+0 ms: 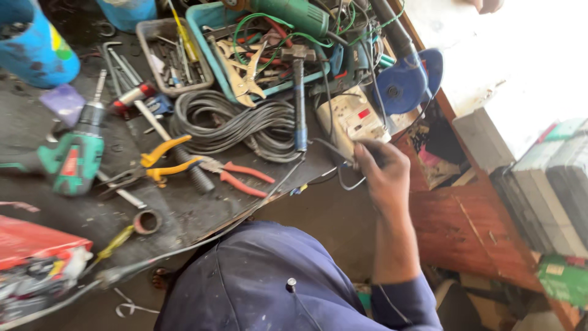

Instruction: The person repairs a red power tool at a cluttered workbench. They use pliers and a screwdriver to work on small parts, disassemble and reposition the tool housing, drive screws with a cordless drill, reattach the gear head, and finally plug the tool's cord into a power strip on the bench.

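Right hand [383,175] pinches thin grey wire [343,184] beside white socket box [350,119] at tabletop [184,208] edge; wire looks light, springy, best held near its end; left hand unseen.

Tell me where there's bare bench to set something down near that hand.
Bare dark bench lies between the red pliers and the tape roll, near the front edge. Another patch sits left of the green drill. Crowded: the cable coil, the blue tray, and around the right hand pinching a wire by the socket box.

A red carton [30,242] lies lower left; a green, possibly labelled, box [565,279] lower right.
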